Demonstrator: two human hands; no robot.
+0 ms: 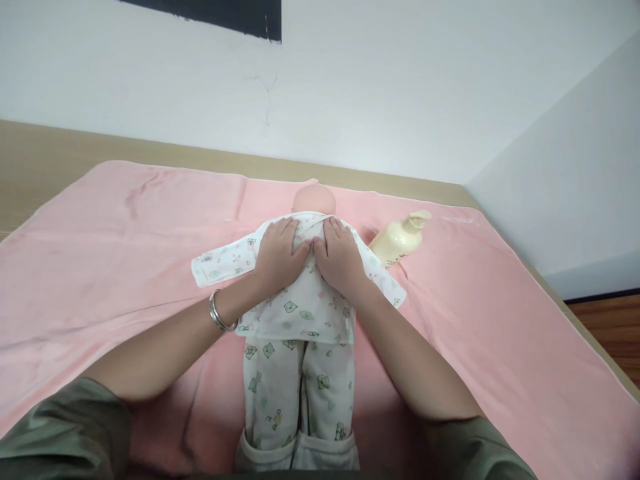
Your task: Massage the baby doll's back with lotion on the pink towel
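Note:
A baby doll lies stretched out on the pink blanket (475,300), its smooth bald head (315,199) pointing away from me. No face shows, and I cannot tell which way it faces. It wears a white printed top (300,310) and matching trousers (274,393), the sleeves spread to both sides. My left hand (280,257) rests flat on the left of the upper torso, fingers towards the shoulder. Mirroring it on the right lies my right hand (343,260), also flat, with the thumbs almost meeting in the middle. Neither hand grips anything.
A cream pump bottle (400,237) lies tilted on the blanket beside the doll's right-hand sleeve. The wooden tabletop (200,152) shows beyond the blanket, up against a white wall (375,100). A dark panel (235,15) is on the wall above.

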